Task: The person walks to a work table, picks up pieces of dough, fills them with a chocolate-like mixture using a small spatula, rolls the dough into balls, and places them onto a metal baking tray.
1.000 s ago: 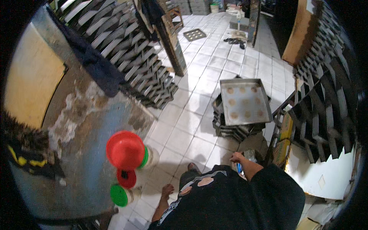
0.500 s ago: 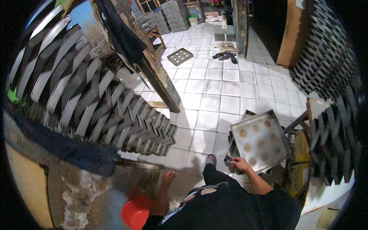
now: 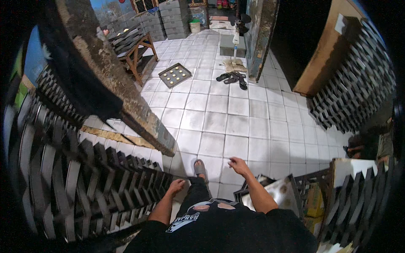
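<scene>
My left hand [image 3: 176, 186] hangs in front of my body with its fingers curled in and nothing showing in them. It is nearest to the long stack of dark metal trays [image 3: 126, 181] on the left. Farther forward, over the tiled floor, my right hand [image 3: 238, 165] is also curled, and I see nothing in it. Below my right forearm, a silvery baking tray [image 3: 282, 192] with round brown marks lies on a pile, partly covered by my arm. Ahead on the floor, a dark tray [image 3: 175, 75] bears several small pale rounds.
A worn post [image 3: 139, 114] with dark cloth hanging on it stands at the left. More zigzag tray stacks [image 3: 354, 80] line the right side. Sandals [image 3: 233, 79] lie by the doorway. A wooden stand [image 3: 141, 59] and stacked grey boxes [image 3: 174, 21] are at the back left.
I have moved forward, away from the red basin, which is out of view. My right hand has left the marked tray's side and swung forward; the tray now sits lower, beside my arm.
</scene>
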